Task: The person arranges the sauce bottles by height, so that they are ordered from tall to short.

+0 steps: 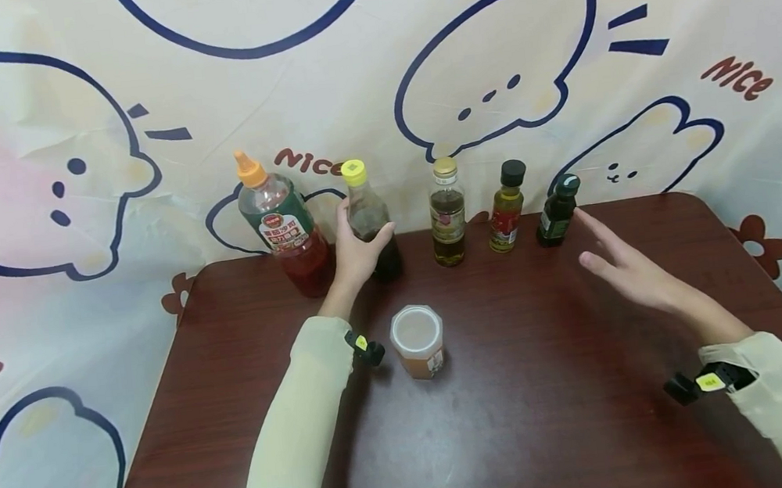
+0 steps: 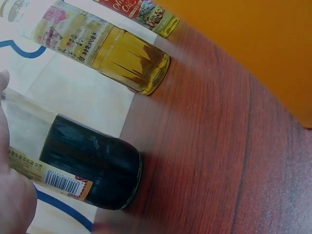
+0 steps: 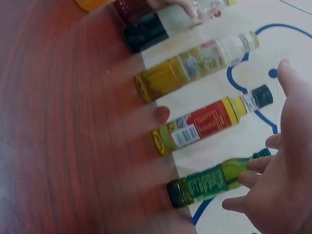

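My left hand (image 1: 358,249) grips a clear bottle of dark liquid with a yellow cap (image 1: 353,173), thumb on its right side. In the left wrist view, this dark-liquid bottle (image 2: 92,161) shows a barcode label, and the hand (image 2: 14,200) appears only at the left edge. The right hand (image 1: 630,272) is spread with its fingers extended, close to a small green bottle with a dark cap (image 1: 555,216). Seen from the right wrist, those fingers are near the upper part of the green bottle (image 3: 209,183); whether they touch it I cannot tell.
A red sauce bottle with an orange cap (image 1: 287,234) stands at the left of the row. Between the hands are a golden oil bottle (image 1: 448,219) and a smaller red-labelled oil bottle (image 1: 504,213). A white-lidded jar (image 1: 417,340) sits nearer on the brown table (image 1: 521,420).
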`<state>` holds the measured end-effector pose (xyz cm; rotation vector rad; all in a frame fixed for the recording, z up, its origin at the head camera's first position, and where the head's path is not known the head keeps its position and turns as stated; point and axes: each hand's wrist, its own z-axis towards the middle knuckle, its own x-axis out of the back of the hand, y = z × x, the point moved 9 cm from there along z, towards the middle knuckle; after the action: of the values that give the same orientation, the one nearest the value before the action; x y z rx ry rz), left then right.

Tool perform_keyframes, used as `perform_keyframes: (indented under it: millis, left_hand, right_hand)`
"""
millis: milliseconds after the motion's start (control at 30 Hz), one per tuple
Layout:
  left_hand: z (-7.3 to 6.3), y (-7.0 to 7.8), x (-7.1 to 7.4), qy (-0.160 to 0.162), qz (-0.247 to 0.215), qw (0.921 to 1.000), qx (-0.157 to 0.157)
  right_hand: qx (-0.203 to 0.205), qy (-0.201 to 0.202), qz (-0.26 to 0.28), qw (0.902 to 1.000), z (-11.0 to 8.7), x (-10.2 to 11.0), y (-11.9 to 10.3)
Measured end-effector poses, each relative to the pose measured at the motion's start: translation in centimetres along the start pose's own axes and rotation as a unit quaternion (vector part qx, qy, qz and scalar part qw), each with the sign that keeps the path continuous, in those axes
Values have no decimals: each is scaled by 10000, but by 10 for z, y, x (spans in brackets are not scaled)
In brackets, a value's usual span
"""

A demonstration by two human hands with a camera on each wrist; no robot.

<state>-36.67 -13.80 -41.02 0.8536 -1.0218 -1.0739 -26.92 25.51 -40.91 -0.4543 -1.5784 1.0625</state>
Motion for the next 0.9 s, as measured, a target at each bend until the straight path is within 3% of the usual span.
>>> perform_keyframes:
  millis: [167, 700, 900]
  left_hand:
    - [0, -1, 0, -17, 30, 10000, 50]
    - [-1, -1, 0, -39, 10, 9999, 135]
    - [-2, -1, 0, -21, 42, 9999, 141]
  right_hand:
    - [34, -200, 62, 9998, -3, -15, -9]
    - [1009, -695, -75, 9924, 6, -73, -49]
    - [1187, -850, -42, 9893, 12, -95, -61]
